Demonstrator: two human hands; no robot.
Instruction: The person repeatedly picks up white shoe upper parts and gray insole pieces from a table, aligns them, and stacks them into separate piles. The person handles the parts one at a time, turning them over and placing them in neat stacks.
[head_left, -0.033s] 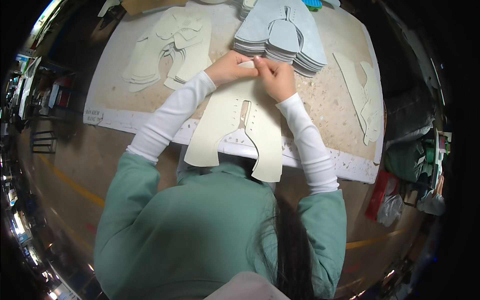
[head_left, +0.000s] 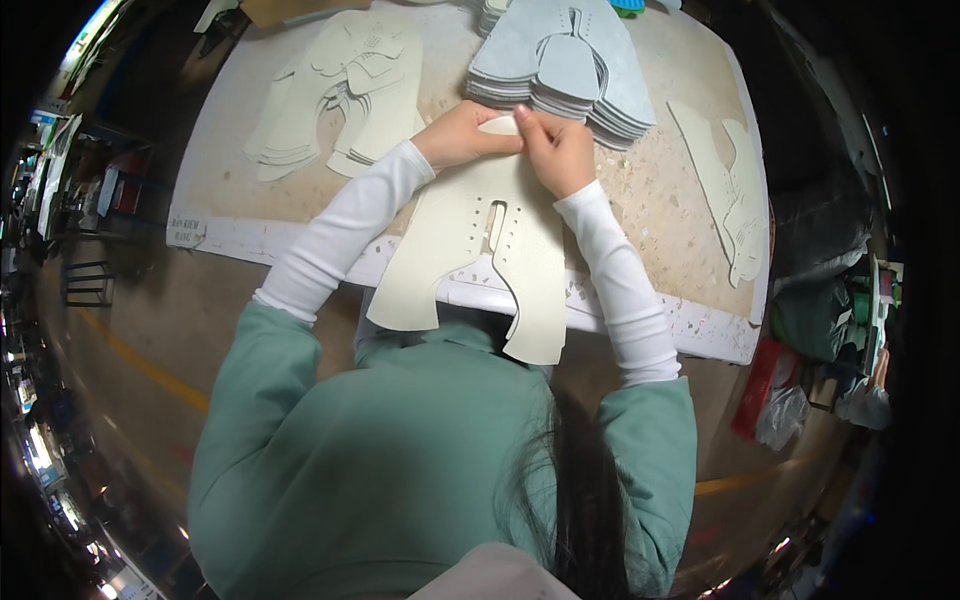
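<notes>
From my feed: both hands on the cream shoe upper piece (head_left: 480, 250), lying on the table (head_left: 640, 215) w/ its legs hanging off the near edge. Left hand (head_left: 462, 135) and right hand (head_left: 560, 150) fingers pinched shut on its top tab, right below the grey stack (head_left: 565, 60). More cream cutouts (head_left: 340, 90) far left.
</notes>
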